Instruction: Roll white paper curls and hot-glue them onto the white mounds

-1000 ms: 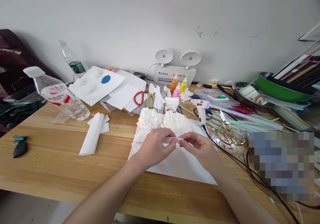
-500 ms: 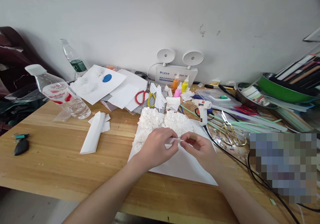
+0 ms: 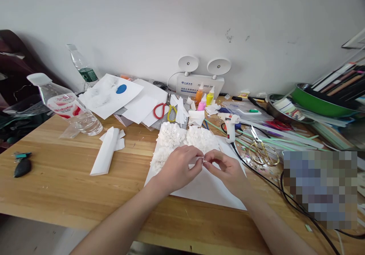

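Over a white sheet [image 3: 205, 190] on the wooden table, my left hand [image 3: 181, 167] and my right hand [image 3: 225, 167] meet, thumbs and fingers pinched on a small piece of white paper [image 3: 203, 159]. Most of that piece is hidden by the fingertips. Behind and left of my hands, crumpled white paper clusters [image 3: 171, 134] cover the upper part of the sheet. Another cluster [image 3: 201, 138] sits just beyond my fingertips. Cut paper strips [image 3: 181, 111] lie behind them.
A glue gun [image 3: 230, 125] and gold-handled scissors [image 3: 264, 153] lie right, with a black cable [image 3: 264, 179]. Red-and-yellow-handled scissors [image 3: 159, 111], paint bottles [image 3: 210, 96] and paper sheets [image 3: 114, 95] are behind. Folded paper [image 3: 105, 152] and a water bottle [image 3: 71, 108] stand left.
My fingertips have come closer together, and less of the small white paper shows between them. The view has shifted slightly.
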Tool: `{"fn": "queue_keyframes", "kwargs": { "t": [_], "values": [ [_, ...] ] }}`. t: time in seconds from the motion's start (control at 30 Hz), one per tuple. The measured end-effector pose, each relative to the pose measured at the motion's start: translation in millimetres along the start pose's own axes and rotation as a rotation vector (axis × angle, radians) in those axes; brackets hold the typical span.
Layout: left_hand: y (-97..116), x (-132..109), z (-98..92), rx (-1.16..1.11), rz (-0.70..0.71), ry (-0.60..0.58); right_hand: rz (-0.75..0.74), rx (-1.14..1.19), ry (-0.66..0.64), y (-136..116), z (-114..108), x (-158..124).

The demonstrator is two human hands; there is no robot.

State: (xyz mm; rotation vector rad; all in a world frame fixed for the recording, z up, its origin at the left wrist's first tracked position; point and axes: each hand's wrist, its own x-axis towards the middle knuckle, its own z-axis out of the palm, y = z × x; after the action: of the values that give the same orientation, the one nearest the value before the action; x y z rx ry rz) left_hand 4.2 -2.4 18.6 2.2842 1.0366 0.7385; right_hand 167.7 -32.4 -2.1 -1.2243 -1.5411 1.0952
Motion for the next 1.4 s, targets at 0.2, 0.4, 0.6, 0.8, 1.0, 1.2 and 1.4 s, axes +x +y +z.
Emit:
{"fn": "queue_keyframes", "kwargs": {
  "t": [0.2,0.4,0.6,0.8,1.0,1.2,1.4],
  "values": [
    [3.6,0.2,-4.0,-0.169,-0.131,0.014,0.026,0.062,0.010,3.7,-3.1,0.3],
    [4.6,0.1,-4.4,-0.305,-0.177,-0.021,0.028,0.114,-0.063,1.6,-3.4,-0.1],
    [4.9,-0.4,-3.0,-0.269,-0.185,-0.045,0.030,0.031,-0.086,-2.1,-2.5,-2.3],
    [5.1,-0.7,-4.4,-0.254,-0.177,-0.039,0.014,-0.020,-0.007,-1.5,-1.0,-1.4],
    [2.2,-0.1,-2.2,-0.202,-0.126,-0.024,0.014,-0.076,0.080,1.7,0.1,-0.8],
    [1.1,-0.6,-0.9,-0.109,-0.047,-0.014,0.007,-0.114,0.109,2.9,-1.0,-1.3],
    [2.4,-0.8,-2.2,-0.017,0.019,-0.030,-0.006,-0.164,0.133,1.0,-0.6,0.0]
  ]
}}
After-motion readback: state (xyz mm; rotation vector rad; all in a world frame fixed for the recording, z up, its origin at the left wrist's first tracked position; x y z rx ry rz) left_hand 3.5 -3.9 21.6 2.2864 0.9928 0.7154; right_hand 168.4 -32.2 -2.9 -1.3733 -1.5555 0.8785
